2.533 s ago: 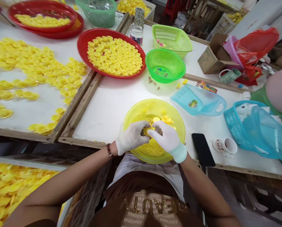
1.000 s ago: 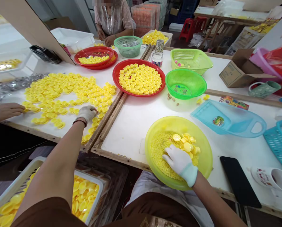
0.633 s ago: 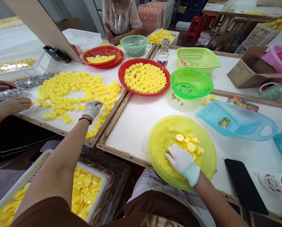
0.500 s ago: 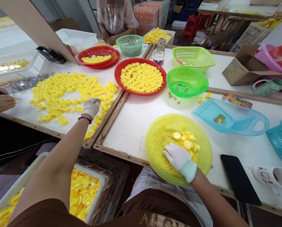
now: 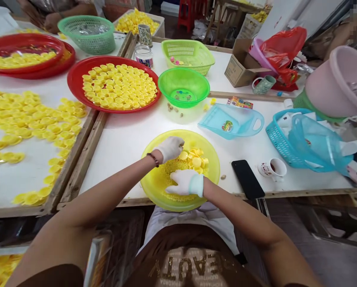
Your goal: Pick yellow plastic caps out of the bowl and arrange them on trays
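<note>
A yellow basin (image 5: 150,187) stands at the table's front edge, holding small yellow beads (image 5: 172,167) and a heap of shallow yellow plastic cups (image 5: 197,161). My left hand (image 5: 171,148), in a white glove, is over the basin's far left part with its fingers curled closed beside the cups. What it pinches, if anything, is hidden. Also gloved, my right hand (image 5: 184,182) rests on the beads nearer to me, its thumb and fingers apart and pointing left. No object shows in it.
Many yellow cups (image 5: 32,119) lie on the left table, past a wooden ledge (image 5: 79,159). A red tray (image 5: 73,85) of cups, a green bowl (image 5: 184,103) and a blue scoop (image 5: 244,115) stand behind the basin. To its right are a phone (image 5: 248,179) and a mug (image 5: 268,169).
My left hand has left the cups on the left table and come over the yellow basin. My right hand stays in the basin. The view has turned to the right.
</note>
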`<state>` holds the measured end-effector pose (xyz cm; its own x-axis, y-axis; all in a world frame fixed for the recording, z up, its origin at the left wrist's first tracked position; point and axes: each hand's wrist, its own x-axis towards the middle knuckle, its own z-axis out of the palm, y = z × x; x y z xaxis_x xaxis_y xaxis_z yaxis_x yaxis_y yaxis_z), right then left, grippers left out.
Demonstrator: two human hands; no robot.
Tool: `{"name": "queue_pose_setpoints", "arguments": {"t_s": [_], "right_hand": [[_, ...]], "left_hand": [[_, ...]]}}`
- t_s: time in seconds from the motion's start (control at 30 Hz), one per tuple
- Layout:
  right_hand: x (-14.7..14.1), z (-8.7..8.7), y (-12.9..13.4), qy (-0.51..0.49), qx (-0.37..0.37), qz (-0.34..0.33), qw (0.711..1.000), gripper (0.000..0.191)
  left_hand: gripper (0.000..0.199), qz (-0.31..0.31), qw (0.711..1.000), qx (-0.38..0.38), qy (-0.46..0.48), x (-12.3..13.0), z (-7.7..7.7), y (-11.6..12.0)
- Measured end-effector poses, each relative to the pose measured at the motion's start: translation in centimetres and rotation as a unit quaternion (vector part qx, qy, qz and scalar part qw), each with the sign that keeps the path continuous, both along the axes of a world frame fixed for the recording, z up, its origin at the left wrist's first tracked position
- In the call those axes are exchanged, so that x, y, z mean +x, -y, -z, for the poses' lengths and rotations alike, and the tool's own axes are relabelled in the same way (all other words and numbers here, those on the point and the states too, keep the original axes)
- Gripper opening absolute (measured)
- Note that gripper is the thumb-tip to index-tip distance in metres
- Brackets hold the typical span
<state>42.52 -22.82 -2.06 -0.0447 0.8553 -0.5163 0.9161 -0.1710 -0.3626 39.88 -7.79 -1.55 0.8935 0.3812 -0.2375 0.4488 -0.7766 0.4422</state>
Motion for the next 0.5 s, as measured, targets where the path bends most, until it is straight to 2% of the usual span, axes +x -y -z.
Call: {"name": "queue_pose_setpoints", "arguments": {"t_s": [0.1, 0.2, 0.4, 0.5], "right_hand": [[0.8, -0.4, 0.6, -0.031, 0.007, -0.038, 0.999, 0.031], [1.4, -0.4, 1.2, -0.061, 0.020, -0.043, 0.997, 0.018], [1.1, 0.9, 1.9, -0.092, 0.053, -0.002, 0.994, 0.015], [0.7, 1.6, 2.1, -0.090, 0.070, 0.012, 0.993, 0.015]], "left_hand": [[0.024, 0.003, 0.999, -0.015, -0.033, 1.3, 1.7, 0.5], [0.026, 0.011, 0.999, -0.025, -0.027, 0.5, 2.2, 0.6], [0.035, 0.028, 0.997, -0.065, 0.023, -2.3, 2.1, 1.8], [0.019, -0.009, 0.994, -0.100, 0.041, -3.0, 2.3, 1.6]]}}
